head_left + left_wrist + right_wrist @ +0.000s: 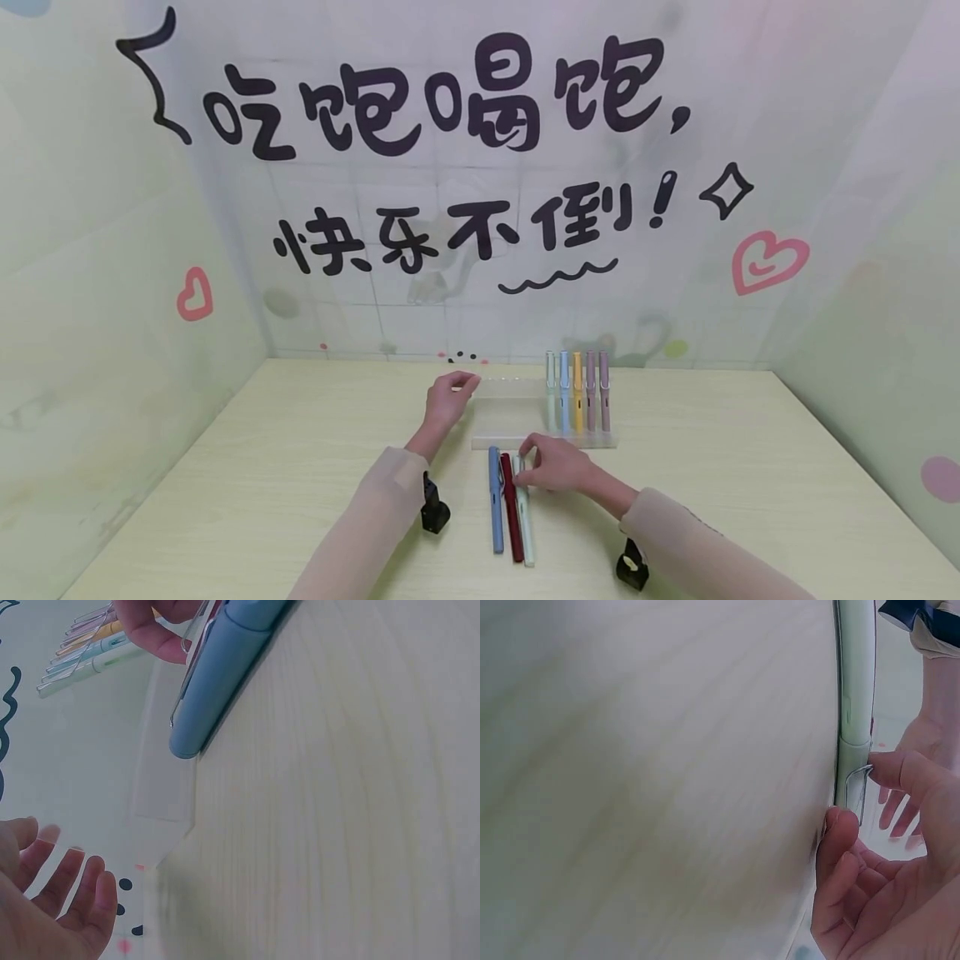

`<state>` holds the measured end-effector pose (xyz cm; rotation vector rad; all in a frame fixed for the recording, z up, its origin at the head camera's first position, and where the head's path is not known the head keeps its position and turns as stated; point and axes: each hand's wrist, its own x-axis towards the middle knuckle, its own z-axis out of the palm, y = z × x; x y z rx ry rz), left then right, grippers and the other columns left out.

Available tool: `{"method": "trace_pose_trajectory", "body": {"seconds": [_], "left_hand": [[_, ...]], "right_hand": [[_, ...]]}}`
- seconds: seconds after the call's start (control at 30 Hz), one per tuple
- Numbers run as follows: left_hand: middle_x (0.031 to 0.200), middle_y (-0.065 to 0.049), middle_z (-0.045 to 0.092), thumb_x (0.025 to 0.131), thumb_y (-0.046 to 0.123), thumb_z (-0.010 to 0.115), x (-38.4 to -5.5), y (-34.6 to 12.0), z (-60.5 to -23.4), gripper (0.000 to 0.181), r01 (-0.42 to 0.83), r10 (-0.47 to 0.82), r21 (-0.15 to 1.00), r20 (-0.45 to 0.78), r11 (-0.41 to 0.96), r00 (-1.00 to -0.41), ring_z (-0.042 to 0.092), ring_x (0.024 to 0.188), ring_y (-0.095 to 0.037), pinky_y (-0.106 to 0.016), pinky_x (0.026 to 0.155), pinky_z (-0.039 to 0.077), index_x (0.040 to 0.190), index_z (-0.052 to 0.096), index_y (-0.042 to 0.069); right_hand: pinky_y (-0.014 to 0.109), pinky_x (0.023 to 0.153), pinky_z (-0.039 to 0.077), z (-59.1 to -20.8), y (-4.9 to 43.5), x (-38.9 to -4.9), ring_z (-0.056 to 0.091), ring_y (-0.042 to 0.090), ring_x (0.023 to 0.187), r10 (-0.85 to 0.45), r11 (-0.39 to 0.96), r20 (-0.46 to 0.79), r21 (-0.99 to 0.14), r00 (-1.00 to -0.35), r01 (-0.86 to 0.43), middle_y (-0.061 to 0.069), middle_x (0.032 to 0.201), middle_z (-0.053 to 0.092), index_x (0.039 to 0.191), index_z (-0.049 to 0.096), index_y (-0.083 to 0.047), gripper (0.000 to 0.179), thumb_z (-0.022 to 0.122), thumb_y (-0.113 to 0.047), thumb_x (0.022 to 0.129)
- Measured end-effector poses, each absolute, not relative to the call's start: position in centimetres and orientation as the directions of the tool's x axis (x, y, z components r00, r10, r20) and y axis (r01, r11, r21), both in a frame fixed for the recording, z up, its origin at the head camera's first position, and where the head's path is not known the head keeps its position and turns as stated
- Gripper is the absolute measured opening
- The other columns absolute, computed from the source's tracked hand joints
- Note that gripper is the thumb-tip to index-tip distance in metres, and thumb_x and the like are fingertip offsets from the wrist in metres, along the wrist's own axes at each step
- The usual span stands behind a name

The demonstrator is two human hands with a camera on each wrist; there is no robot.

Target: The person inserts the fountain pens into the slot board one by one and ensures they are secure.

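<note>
A clear pen rack (510, 439) stands on the table. My left hand (447, 402) is beside its upper left corner, fingertips right at the edge; the left wrist view has its fingers relaxed and holding nothing. In front of the rack, three capped pens lie side by side: a blue pen (495, 504), a dark red pen (512, 517) and a pale green pen (527, 525). With thumb and fingers, my right hand (558, 465) pinches the pale green pen at its cap, around the metal clip (860, 791).
Several pens stand in the rack's right part, among them a light blue pen (564, 392), a yellow pen (577, 396) and a purple pen (604, 396). A printed backdrop (465, 317) rises behind the table (300, 467), with side panels left and right.
</note>
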<state>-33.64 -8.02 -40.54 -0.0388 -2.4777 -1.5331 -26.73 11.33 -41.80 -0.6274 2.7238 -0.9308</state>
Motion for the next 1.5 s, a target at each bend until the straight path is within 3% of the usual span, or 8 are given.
{"method": "trace_pose_trajectory", "body": {"seconds": [0.37, 0.7, 1.2, 1.5], "left_hand": [[0.094, -0.009, 0.061, 0.088, 0.022, 0.056, -33.6, -8.0, -40.6, 0.025, 0.150, -0.096, 0.879, 0.215, 0.454, -0.972, 0.058, 0.083, -0.023, -0.034, 0.072, 0.047, 0.099, 0.064, 0.001], [0.091, -0.007, 0.061, 0.087, 0.024, 0.056, -33.8, -8.1, -40.6, 0.026, 0.133, -0.101, 0.883, 0.199, 0.450, -0.975, 0.058, 0.081, -0.021, -0.033, 0.071, 0.047, 0.099, 0.064, 0.002], [0.090, -0.007, 0.061, 0.088, 0.022, 0.056, -33.9, -8.1, -40.8, 0.025, 0.151, -0.097, 0.874, 0.218, 0.462, -0.971, 0.057, 0.080, -0.021, -0.034, 0.071, 0.047, 0.099, 0.064, 0.002], [0.091, -0.007, 0.061, 0.087, 0.025, 0.056, -33.9, -8.1, -40.8, 0.027, 0.139, -0.098, 0.875, 0.207, 0.463, -0.973, 0.057, 0.082, -0.020, -0.033, 0.071, 0.047, 0.099, 0.064, 0.002]], "right_hand": [[0.024, 0.044, 0.040, -41.9, 12.0, -26.8, 0.047, 0.009, 0.048, -0.501, 0.672, -0.004, -0.632, -0.865, -0.386, -0.004, 0.060, 0.052, 0.095, 0.054, -0.004, 0.032, 0.070, -0.018, 0.070], [0.023, 0.046, 0.039, -42.0, 12.6, -26.8, 0.045, 0.008, 0.050, -0.551, 0.623, 0.045, -0.642, -0.834, -0.446, -0.005, 0.058, 0.050, 0.090, 0.055, -0.005, 0.028, 0.072, -0.020, 0.073], [0.022, 0.047, 0.039, -42.2, 12.5, -26.9, 0.045, 0.007, 0.054, -0.503, 0.668, 0.117, -0.575, -0.856, -0.472, -0.006, 0.062, 0.050, 0.079, 0.057, -0.007, 0.013, 0.067, -0.013, 0.073], [0.023, 0.052, 0.043, -42.0, 12.9, -27.2, 0.050, 0.009, 0.059, -0.470, 0.614, 0.108, -0.673, -0.876, -0.412, -0.004, 0.067, 0.054, 0.087, 0.055, -0.005, 0.017, 0.066, -0.007, 0.074]]}}
